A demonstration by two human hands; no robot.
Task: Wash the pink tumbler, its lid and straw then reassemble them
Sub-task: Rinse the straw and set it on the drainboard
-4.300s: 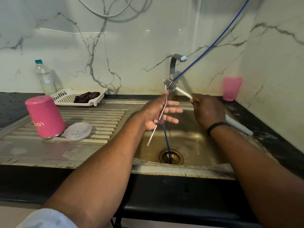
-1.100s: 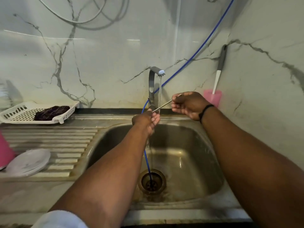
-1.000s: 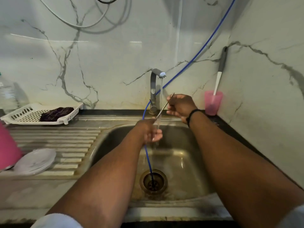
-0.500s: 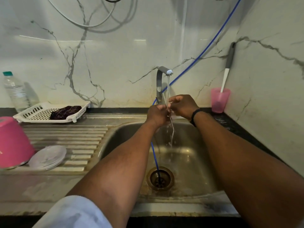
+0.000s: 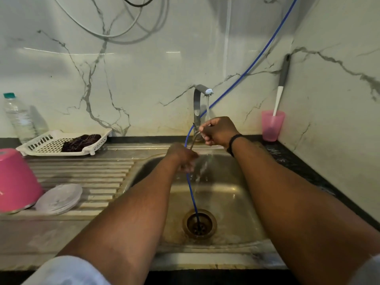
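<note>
Head view, largest first: marble-veined wall (image 5: 144, 83) behind and to the right, meeting in the far right corner, with grey cables looped high on it. Below, dark bench (image 5: 298, 161) carrying a steel sink (image 5: 226, 198) with ribbed drainboard (image 5: 82, 171) on its left. Blue hose (image 5: 257, 56) slanting down from the upper right, passing behind the tap (image 5: 198, 103) and running into the drain (image 5: 199, 223). Water streaming from the tap into the basin.

On the drainboard near the left edge: pink tumbler (image 5: 16, 179), upside down, with clear lid (image 5: 59, 198) lying flat, touching its right side. At the far left corner, plastic water bottle (image 5: 19, 118) upright beside a white slotted tray (image 5: 63, 142) holding a dark cloth (image 5: 81, 140). At the far right corner, pink cup (image 5: 272, 126) with a brush (image 5: 281, 85) standing in it, leaning on the wall.

Over the basin, right hand (image 5: 220, 131) just below the spout, grip curled round the upper end of the thin straw (image 5: 194, 138); black band on that wrist. Left hand (image 5: 183, 159) lower, in the water; straw running down to it, though grip there too blurred to tell.
</note>
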